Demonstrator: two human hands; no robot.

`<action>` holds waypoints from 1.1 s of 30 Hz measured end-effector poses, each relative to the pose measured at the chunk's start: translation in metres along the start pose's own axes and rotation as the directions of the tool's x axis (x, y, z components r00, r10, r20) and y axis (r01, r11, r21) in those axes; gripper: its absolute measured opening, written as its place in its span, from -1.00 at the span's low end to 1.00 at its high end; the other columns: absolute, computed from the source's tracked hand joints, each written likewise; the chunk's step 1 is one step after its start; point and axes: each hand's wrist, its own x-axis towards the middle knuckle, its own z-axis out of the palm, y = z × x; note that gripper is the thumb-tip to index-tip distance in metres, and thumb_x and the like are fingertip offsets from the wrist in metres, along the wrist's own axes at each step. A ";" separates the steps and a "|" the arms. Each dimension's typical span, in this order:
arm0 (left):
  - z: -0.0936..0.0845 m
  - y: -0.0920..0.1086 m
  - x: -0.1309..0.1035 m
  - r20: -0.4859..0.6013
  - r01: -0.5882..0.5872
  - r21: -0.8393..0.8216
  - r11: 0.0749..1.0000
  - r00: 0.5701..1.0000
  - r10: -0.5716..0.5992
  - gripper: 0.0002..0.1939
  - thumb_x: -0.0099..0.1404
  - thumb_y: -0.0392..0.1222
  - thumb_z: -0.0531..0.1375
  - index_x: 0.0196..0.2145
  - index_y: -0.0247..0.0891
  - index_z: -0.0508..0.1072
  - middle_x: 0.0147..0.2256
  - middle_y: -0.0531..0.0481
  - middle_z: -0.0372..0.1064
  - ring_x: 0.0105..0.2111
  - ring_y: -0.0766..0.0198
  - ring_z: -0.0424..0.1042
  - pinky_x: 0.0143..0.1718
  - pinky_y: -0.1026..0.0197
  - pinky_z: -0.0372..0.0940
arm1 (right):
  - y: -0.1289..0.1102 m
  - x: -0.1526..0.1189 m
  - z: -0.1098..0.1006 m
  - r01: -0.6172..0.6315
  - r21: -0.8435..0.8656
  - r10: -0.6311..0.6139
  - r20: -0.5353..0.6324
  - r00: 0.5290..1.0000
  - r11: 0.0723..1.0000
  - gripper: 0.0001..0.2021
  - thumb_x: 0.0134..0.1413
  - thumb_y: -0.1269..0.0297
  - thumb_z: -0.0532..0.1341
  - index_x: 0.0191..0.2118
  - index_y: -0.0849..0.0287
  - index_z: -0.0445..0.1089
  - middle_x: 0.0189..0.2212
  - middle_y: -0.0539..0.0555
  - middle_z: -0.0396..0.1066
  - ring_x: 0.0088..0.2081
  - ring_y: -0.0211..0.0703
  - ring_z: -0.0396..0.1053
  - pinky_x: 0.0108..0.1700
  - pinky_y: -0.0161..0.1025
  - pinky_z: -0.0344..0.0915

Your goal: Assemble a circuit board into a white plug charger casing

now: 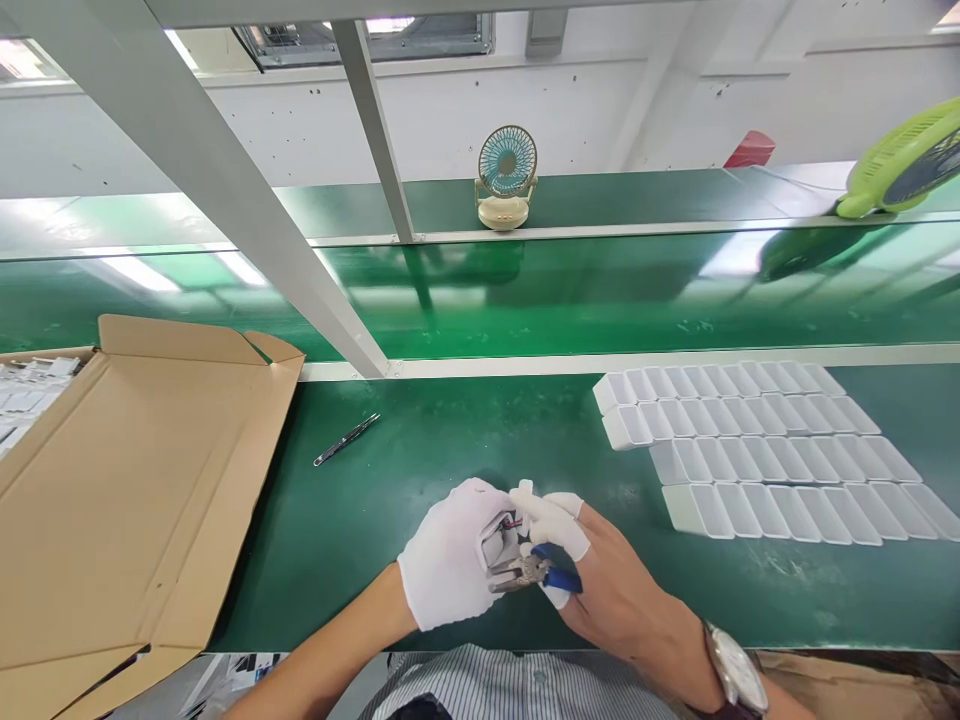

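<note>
Head view: the white-gloved left hand (pixel 454 555) closes on one small grey part with red wires (pixel 504 537). The right hand (pixel 600 575), in white finger cots, grips one pair of blue-handled metal pliers (pixel 534 573) touching it. Four translucent ribbed plastic trays (pixel 757 450) lie beyond-right on the glossy green bench (pixel 375 500); one slim metal tweezers (pixel 346 439) beyond-left.

Both forearms came in from the bottom edge and met low at the centre, just above the striped shirt (pixel 517 685). The left hand (pixel 450 555), in a white glove, was curled shut with its knuckles up and fingers folded inward. The right hand (pixel 600 580) was bare across the back, with white cots on its fingertips (pixel 551 520), which pressed against the left hand. A wristwatch (pixel 739 675) circled the right wrist.
</note>
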 end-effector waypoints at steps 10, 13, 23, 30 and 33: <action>-0.008 -0.001 -0.019 0.019 0.038 0.154 0.987 0.999 -0.041 -0.82 0.27 -0.18 0.20 -0.15 -0.13 0.47 -0.26 0.02 0.40 -0.35 0.25 0.45 -0.25 0.16 0.37 | -0.005 0.012 -0.056 0.293 -0.571 -0.273 0.123 0.954 0.767 -0.73 0.05 0.66 0.16 -0.52 0.21 0.45 -0.40 0.26 0.49 -0.33 0.07 0.34 -0.27 0.01 0.30; -0.007 0.001 -0.023 -0.001 0.017 0.171 0.985 1.000 -0.017 -0.77 0.29 -0.15 0.20 -0.08 -0.11 0.44 -0.19 0.00 0.37 -0.31 0.25 0.46 -0.21 0.13 0.38 | -0.017 0.021 -0.058 0.350 -0.610 -0.331 0.149 0.932 0.711 -0.69 0.10 0.61 0.15 -0.59 0.20 0.43 -0.45 0.25 0.48 -0.41 0.01 0.31 -0.26 0.01 0.28; -0.003 0.007 -0.028 -0.067 -0.004 0.217 0.976 0.998 0.018 -0.73 0.26 -0.21 0.19 -0.06 -0.13 0.44 -0.19 -0.03 0.33 -0.32 0.23 0.44 -0.22 0.11 0.39 | -0.028 0.032 -0.062 0.435 -0.680 -0.378 0.244 0.893 0.590 -0.69 0.24 0.49 0.09 -0.04 0.43 0.54 -0.29 0.30 0.53 -0.29 0.11 0.40 -0.19 0.04 0.29; 0.000 0.005 -0.029 -0.071 0.046 0.204 0.978 0.997 -0.032 -0.74 0.27 -0.18 0.20 -0.06 -0.16 0.43 -0.17 -0.05 0.34 -0.29 0.20 0.47 -0.19 0.10 0.39 | -0.033 0.035 -0.062 0.452 -0.678 -0.399 0.248 0.883 0.580 -0.72 0.23 0.50 0.09 -0.13 0.38 0.56 -0.30 0.31 0.51 -0.29 0.10 0.38 -0.20 0.06 0.26; -0.001 0.007 -0.028 -0.069 0.059 0.183 0.981 0.997 -0.047 -0.74 0.27 -0.18 0.19 -0.06 -0.16 0.43 -0.17 -0.05 0.35 -0.29 0.20 0.46 -0.21 0.10 0.38 | -0.034 0.036 -0.061 0.464 -0.657 -0.406 0.252 0.878 0.595 -0.75 0.23 0.50 0.11 -0.22 0.30 0.57 -0.35 0.26 0.49 -0.31 0.07 0.36 -0.20 0.06 0.23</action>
